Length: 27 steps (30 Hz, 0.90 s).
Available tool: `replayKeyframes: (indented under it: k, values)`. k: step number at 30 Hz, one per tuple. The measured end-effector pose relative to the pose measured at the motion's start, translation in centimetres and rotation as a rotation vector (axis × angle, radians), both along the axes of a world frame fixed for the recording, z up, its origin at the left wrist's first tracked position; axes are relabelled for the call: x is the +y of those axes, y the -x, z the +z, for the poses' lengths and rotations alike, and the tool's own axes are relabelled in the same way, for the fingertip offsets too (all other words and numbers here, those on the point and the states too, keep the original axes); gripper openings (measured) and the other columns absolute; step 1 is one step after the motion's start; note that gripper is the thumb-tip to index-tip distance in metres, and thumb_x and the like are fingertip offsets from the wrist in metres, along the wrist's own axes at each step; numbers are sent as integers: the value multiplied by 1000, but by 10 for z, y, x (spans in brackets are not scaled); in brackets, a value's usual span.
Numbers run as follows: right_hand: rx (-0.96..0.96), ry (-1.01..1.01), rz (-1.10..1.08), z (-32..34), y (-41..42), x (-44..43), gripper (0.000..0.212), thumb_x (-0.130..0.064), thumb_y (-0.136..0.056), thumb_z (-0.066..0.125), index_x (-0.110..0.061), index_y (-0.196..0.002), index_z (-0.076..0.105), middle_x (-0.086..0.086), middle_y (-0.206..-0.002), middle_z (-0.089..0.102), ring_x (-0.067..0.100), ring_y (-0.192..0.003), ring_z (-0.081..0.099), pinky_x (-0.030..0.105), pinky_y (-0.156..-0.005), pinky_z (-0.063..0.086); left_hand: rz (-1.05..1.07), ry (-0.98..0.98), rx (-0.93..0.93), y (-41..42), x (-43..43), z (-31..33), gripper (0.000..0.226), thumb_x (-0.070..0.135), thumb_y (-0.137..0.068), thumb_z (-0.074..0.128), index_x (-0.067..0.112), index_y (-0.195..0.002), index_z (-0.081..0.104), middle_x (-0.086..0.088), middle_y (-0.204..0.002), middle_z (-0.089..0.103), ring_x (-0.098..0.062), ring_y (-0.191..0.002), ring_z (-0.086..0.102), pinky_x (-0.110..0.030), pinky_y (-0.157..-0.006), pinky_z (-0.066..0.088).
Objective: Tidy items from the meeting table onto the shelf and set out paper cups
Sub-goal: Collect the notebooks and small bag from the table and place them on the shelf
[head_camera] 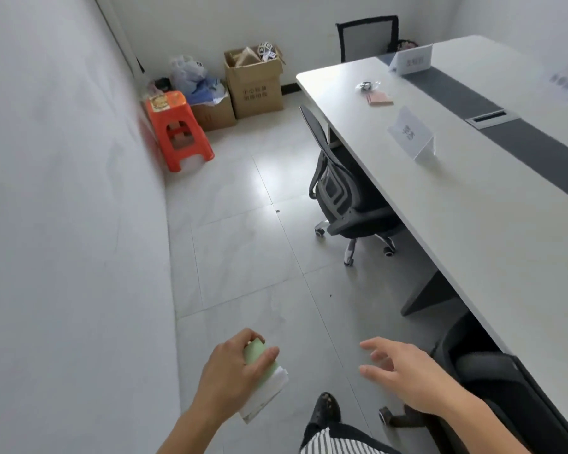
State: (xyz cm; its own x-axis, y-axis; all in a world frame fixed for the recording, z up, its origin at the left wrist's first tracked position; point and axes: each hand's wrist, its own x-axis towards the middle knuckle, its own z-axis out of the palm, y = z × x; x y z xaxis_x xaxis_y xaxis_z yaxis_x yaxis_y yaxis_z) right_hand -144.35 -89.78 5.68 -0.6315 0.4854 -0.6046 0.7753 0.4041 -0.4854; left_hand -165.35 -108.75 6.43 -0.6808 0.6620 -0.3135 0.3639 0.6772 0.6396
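Left hand [233, 371] grips a green pack [263, 371]; right hand [404, 371] open, empty. Keep the grip firm while carrying it shelfward.

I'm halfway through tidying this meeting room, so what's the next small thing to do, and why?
Probably walk toward the pink pad and the small wrapped item on the table. The right hand is open and empty, while the left hand already holds a green and white pack.

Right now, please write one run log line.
left hand: holds green pad | right hand: open, empty | table: pink pad remains
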Motion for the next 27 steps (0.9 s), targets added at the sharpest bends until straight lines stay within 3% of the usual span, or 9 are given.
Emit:
replayKeyframes:
  k: [8,19,23,27]
  values:
    - [119,-23,44,26,149,109,49,-56,-87,55,-38,-133,50,-14,-115,62,3,-100,61,24,-91,50,32,-20,-5,124,96,9,23,51,-81,66,29,-85,62,7,-75,65,-10,-71,61,-31,-67,51]
    - [-24,-12,50,-2,357,257,54,-57,-87,56,-39,-137,45,-12,-124,58,3,-104,57,24,-93,47,-17,1,0,358,249,-5,26,54,-81,64,29,-88,62,7,-79,66,-12,-75,62,-34,-71,52]
    - [106,-27,-37,23,448,311,51,-58,-86,56,-41,-133,48,-19,-112,60,-2,-100,59,26,-91,50,-57,7,32,451,313,15,28,56,-81,63,29,-89,62,7,-80,67,-13,-75,62,-34,-70,52]
    - [154,-45,-111,26,506,365,48,-58,-86,55,-42,-131,49,-18,-114,61,-1,-101,60,26,-91,50,-114,-3,27,519,386,17,23,51,-82,66,29,-87,63,8,-80,66,-12,-75,61,-33,-68,51]
